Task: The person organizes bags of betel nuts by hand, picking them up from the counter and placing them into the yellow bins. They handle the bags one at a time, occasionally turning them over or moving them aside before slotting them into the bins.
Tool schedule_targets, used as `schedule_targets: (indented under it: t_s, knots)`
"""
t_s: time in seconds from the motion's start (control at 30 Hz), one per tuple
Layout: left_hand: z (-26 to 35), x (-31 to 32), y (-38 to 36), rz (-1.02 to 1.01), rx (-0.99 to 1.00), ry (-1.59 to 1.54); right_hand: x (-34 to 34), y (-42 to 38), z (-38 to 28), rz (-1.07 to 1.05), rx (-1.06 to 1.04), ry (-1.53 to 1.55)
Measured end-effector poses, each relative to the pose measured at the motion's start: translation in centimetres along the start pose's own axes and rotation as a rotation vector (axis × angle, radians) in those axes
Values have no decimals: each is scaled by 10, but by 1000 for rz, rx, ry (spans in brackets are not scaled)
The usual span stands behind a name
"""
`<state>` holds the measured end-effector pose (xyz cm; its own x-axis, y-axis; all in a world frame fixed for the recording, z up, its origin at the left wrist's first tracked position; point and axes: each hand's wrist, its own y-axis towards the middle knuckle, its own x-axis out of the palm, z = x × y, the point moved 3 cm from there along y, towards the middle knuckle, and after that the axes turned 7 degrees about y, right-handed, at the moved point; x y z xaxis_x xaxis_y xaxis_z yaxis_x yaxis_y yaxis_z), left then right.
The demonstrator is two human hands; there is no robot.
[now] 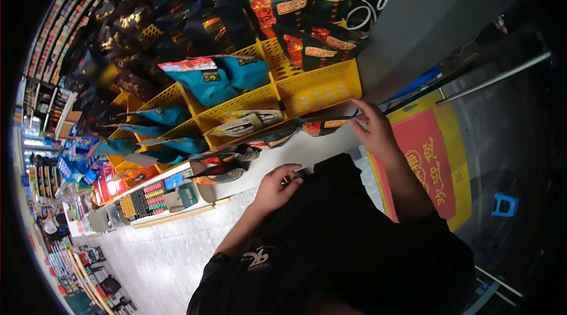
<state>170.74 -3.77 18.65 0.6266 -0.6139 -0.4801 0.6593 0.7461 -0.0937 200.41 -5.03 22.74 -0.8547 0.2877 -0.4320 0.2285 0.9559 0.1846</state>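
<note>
My right hand [374, 131] is at the right end of the front row, thumb and fingers closed around the edge of a dark green and red snack packet [325, 126]. My left hand [276, 188] is held in front of my black shirt, its fingers curled together. Something small and dark shows between those fingers, too small to name. Just beyond the hands stands a yellow plastic rack [319, 92] divided into compartments. Teal packets [248, 74] and a pale packet [248, 123] stand in it.
Dark packets [212, 25] fill the racks behind, with green price-marked packets [289, 5] at the back. A grey panel [425, 25] rises at right. On the floor lie a red and yellow mat [413, 161] and a blue stool [505, 204].
</note>
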Motion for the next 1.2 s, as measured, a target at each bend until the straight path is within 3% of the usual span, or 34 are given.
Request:
schedule_targets:
  t_s: [0.23, 0.43, 0.63, 0.7, 0.87, 0.97, 1.17, 1.2]
  knots:
    - [49, 18, 47, -44, 174, 75, -4, 1, 1, -23, -20, 78]
    - [72, 29, 80, -19, 97, 46, -22, 12, 13, -68, 13, 192]
    - [76, 48, 100, 68, 74, 136, -36, 53, -14, -32, -239, 92]
    - [66, 54, 104, 131, 70, 92, -31, 69, -22, -7, -454, 13]
    - [67, 55, 109, 265, -3, 55, -19, 98, -37, -30, -414, -79]
    - [72, 52, 111, 287, 60, 85, -11, 111, -30, 5, -420, -159]
    - [78, 44, 107, 202, -28, 166, -2, 129, -15, -110, -231, -228]
    - [80, 43, 107, 192, -7, 186, 2, 134, -13, -33, -262, -198]
